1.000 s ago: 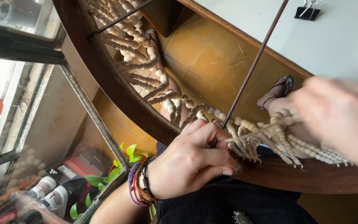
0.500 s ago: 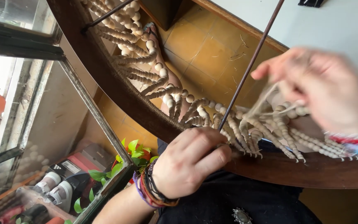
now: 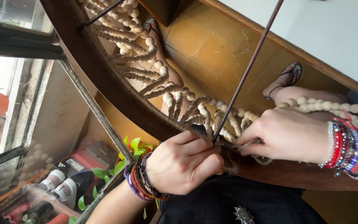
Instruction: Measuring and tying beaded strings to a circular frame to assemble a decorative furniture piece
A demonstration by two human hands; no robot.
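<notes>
Pinching brown cord (image 3: 245, 146) on the wooden hoop (image 3: 117, 93), our left hand (image 3: 185, 161) and right hand (image 3: 289, 135) clench beside beaded strands (image 3: 187, 103).

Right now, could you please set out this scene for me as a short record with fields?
Left hand: fist closed on the dark wooden hoop, gripping fibre at the rim
Right hand: fingers pinching pale cord at the hoop
Beadwork: wooden bead strands and wrapped cords fan from the rim
Rod: thin, dark, crossing the hoop
Wrists: both with beaded bracelets
Floor: ochre tiles
</notes>
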